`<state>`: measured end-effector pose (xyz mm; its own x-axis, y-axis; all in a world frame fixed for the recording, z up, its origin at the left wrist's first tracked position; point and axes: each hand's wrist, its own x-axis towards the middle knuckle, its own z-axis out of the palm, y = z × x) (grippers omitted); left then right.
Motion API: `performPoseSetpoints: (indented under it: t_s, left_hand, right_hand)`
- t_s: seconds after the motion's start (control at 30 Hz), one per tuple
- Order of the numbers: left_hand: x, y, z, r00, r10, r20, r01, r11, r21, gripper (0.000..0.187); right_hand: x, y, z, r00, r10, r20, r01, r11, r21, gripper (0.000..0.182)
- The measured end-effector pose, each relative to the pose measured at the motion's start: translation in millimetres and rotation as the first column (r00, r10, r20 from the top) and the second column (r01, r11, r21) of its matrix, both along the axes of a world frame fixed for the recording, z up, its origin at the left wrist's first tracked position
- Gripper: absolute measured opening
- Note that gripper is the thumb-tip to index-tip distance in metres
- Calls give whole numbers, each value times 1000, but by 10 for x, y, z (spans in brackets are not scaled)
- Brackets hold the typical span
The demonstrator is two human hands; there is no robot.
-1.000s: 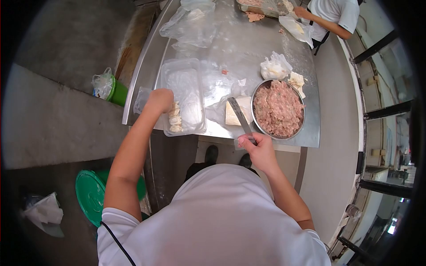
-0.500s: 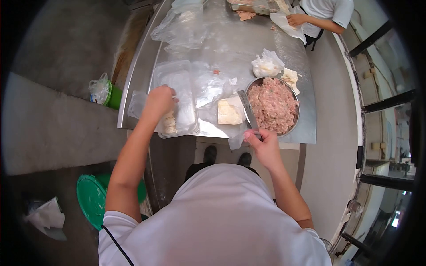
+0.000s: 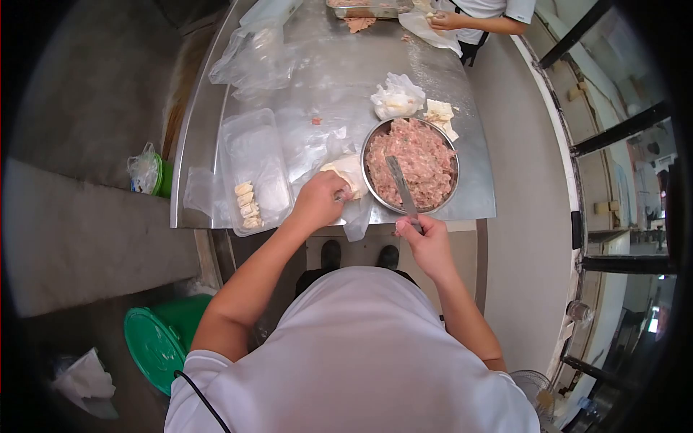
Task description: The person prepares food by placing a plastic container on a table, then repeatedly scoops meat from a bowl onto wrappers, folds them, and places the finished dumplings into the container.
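Observation:
My right hand point(image 3: 426, 238) grips a flat-bladed metal knife point(image 3: 403, 184), its blade lying over a round steel bowl point(image 3: 456, 177) heaped with pink minced meat point(image 3: 419, 155). Left of the bowl, a stack of pale dough wrappers point(image 3: 350, 172) rests on plastic sheeting that hangs past the table edge. My left hand point(image 3: 321, 198) is at this stack with its fingers pinched together; what sits between them is hidden. Farther left stands a clear plastic tray point(image 3: 253, 137), with a row of several filled, folded wrappers point(image 3: 247, 206) along its near left side.
A crumpled white plastic bag point(image 3: 397, 95) and loose wrapper pieces point(image 3: 440, 117) lie behind the bowl. Plastic bags point(image 3: 253, 58) cover the far left of the steel table point(image 3: 317, 86). A co-worker's hand point(image 3: 444, 20) works near a metal tray point(image 3: 368, 10). A green bucket point(image 3: 155, 339) stands on the floor.
My left hand has left the tray and moved right to the wrapper stack. The knife has swung from the bowl's left rim onto the meat. The plastic no longer hangs by my right hand.

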<state>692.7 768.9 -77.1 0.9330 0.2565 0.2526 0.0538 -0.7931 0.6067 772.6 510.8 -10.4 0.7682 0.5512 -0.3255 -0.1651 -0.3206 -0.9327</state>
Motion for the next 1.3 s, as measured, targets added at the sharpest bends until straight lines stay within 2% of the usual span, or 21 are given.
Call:
performPoseSetpoints:
  t_s: [0.1,0.2,0.27,0.33,0.37,0.43,0.47,0.57,0.67,0.77,0.87,0.97,1.07,1.17,1.3]
  left_hand:
    - [7,28,44,978,63,-200,-134,922,-363,3]
    - [-28,25,-28,970,194,-144,-241,734,-635,6]
    - [-85,50,-22,948,307,-78,-186,341,-922,10]
    - [-160,78,84,907,414,-71,-39,-86,-996,21]
    - [-171,53,150,905,411,-113,-36,-191,-981,23]
    - [-176,-19,442,898,393,-195,-27,-393,-919,28]
    - [-176,-60,459,903,381,-198,-40,-384,-922,30]
    - [-165,-211,478,915,347,-206,-76,-353,-932,40]
    - [-194,-349,408,917,325,-232,-69,-443,-894,44]
    - [-234,-414,271,938,233,-255,-75,-582,-809,46]
    - [-263,-468,278,935,219,-280,-127,-530,-839,48]
    - [-292,-466,270,932,238,-273,-120,-508,-853,49]
    - [-296,-449,317,943,226,-246,-94,-528,-844,50]
    - [-303,-441,304,943,222,-249,-90,-550,-830,50]
    - [-257,-497,296,929,236,-284,-109,-558,-822,52]
  right_hand:
    - [24,-95,44,1000,-17,-23,16,999,-46,18]
    - [56,-169,-7,998,-67,-7,67,998,-11,19]
    - [98,-205,-15,992,-130,-9,130,990,53,19]
    - [181,-298,12,984,-123,128,126,992,-10,18]
    - [230,-353,36,974,-115,197,126,991,-43,18]
    - [322,-460,147,861,103,499,40,962,-268,17]
    - [355,-490,185,760,232,607,26,923,-385,18]
    - [434,-496,204,520,510,685,36,789,-614,24]
    - [500,-385,86,365,567,739,143,750,-646,30]
    - [652,-381,-268,357,636,684,87,707,-702,34]
    - [661,-396,-318,422,661,621,-2,685,-728,26]
    - [656,-408,-211,533,588,608,-41,736,-676,18]
    - [733,-469,-234,579,587,566,-47,717,-695,18]
    - [675,-395,-50,613,532,584,2,738,-674,14]
    - [666,-347,-314,557,521,647,-21,787,-616,16]
